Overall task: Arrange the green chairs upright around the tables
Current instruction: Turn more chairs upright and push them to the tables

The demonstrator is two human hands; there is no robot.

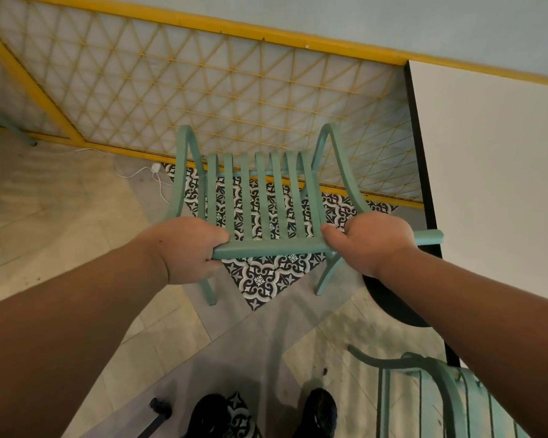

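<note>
A pale green painted metal chair (pixel 266 246) with a row of narrow flat slats and two arched, curved side tubes is seen from above and behind, its rounded top rail nearest the camera. The left hand (pixel 187 248) has its fingers wrapped around the left end of that rail, and the right hand (pixel 370 241) grips the rail towards its right end, thumb on the near side; a short stub of rail sticks out past it. Two thin green legs angle down below the rail to the floor. The chair stands over a patch of black-and-white ornamental floor tiles (pixel 266 276), which show through the gaps between the slats, just left of a white worktop with a black edge (pixel 487 184) and in front of a yellow-framed lattice fence (pixel 234 99). A second green slatted chair (pixel 431 390) sits at lower right beside the same worktop, and black shoes (pixel 318 409) show at the bottom edge.
</note>
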